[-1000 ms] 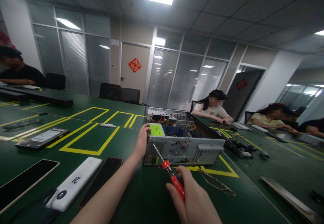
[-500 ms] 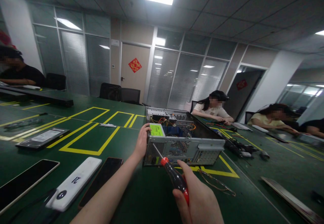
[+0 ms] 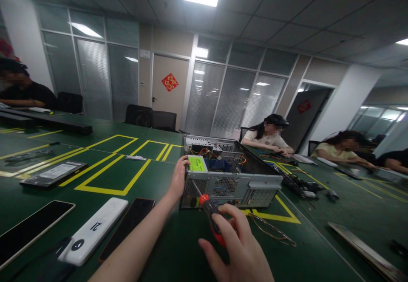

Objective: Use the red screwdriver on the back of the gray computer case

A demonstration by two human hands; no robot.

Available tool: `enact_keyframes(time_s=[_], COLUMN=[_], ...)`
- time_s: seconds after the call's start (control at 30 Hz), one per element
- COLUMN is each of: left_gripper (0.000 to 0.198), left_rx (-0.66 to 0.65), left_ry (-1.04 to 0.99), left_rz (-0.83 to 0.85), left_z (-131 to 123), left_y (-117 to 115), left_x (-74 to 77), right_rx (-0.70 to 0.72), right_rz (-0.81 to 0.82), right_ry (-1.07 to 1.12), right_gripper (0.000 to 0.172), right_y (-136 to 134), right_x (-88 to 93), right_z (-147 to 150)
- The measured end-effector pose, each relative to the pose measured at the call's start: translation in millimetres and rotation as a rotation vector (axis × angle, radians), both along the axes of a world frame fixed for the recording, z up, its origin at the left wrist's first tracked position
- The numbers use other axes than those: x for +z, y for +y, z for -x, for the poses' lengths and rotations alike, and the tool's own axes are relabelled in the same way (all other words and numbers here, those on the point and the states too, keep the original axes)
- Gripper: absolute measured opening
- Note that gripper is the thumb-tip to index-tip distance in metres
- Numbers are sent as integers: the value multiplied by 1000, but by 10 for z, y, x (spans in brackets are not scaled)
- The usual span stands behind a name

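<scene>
An opened computer case [image 3: 234,184] lies on the green table, its rear panel facing me. The power supply [image 3: 197,163] with a bright green label sits in its left corner. My left hand [image 3: 179,178] grips that corner, fingers over the top edge. In my right hand [image 3: 242,243] is a red and black screwdriver [image 3: 211,212]. Its tip meets the perforated panel at the power supply; whether a screw is under it I cannot make out. My fingers rest along the handle while the thumb stands off to its left.
On the left lie a hard drive [image 3: 54,174], two phones and a white power bank [image 3: 94,231]. Glasses [image 3: 274,229] are right of my hand, with a flat panel [image 3: 360,248] farther right. Black cables [image 3: 302,186] lie beyond the case. Several people sit around the table.
My right thumb has come away from the screwdriver handle and the fingers have shifted over it. The handle has moved slightly left and up. My left hand and the case have stayed put.
</scene>
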State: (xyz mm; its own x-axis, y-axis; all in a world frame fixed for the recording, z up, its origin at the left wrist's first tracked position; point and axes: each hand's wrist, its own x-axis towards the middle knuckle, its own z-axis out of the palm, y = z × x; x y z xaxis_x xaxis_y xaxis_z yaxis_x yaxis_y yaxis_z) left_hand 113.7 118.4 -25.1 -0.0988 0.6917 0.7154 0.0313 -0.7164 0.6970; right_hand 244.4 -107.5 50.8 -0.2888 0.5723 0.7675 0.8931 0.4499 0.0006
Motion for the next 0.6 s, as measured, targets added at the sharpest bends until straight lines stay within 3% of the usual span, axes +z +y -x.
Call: enact_keyframes(time_s=[0.07, 0.17, 0.3, 0.4, 0.6], left_gripper=[44, 45, 44, 44, 45], left_rx=[-2, -8, -5, -7, -4], left_ry=[12, 21, 15, 13, 6], left_rz=[1, 6, 9, 8, -15], left_z=[1, 4, 4, 2, 3], left_y=[-4, -10, -5, 5, 14], left_x=[4, 10, 7, -5, -20], right_rx=[50, 67, -120, -190, -50], right_rz=[0, -53, 79, 163, -46], right_ry=[17, 3, -38, -47, -264], right_gripper=[12, 16, 36, 34, 34], right_y=[20, 31, -18, -39, 7], right_x=[-16, -28, 9, 86, 139], right_z=[14, 3, -80, -139, -108])
